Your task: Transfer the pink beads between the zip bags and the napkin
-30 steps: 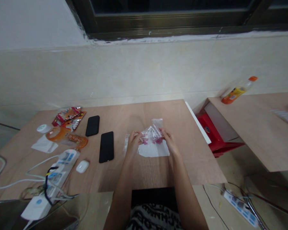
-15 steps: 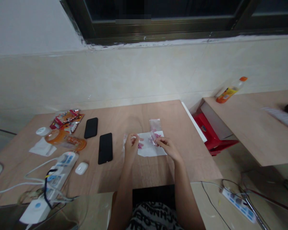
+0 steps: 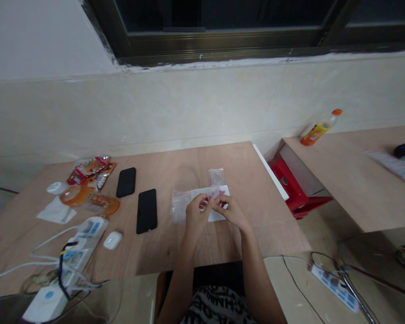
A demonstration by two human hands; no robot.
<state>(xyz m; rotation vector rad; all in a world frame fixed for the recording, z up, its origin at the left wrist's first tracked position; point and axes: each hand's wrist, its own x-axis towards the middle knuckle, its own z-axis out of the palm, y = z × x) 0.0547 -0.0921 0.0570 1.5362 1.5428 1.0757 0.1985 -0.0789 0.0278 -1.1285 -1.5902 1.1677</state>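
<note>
Over a sheet of white paper [image 3: 219, 217], my left hand [image 3: 197, 211] and my right hand [image 3: 233, 211] meet with their fingertips almost touching. Both are closed in a pinch on a small clear plastic bag [image 3: 213, 192], which stands up just past the fingers. Pink bits [image 3: 222, 192] show on the paper behind my right hand; their kind is too small to tell. A flat clear zip bag [image 3: 180, 207] lies left of my left hand. Beyond the paper lies another small clear bag [image 3: 217, 176].
Left on the table are two black phones [image 3: 146, 211], a white earphone case [image 3: 112, 240], a power strip [image 3: 84, 243] with cables, a lying orange bottle [image 3: 91, 201], snack packets [image 3: 93, 173] and a tissue [image 3: 56, 211]. A red stool [image 3: 290, 184] stands between the tables.
My left hand has moved right, off the flat zip bag, and joined my right hand at the small bag. The right hand has shifted slightly left and down.
</note>
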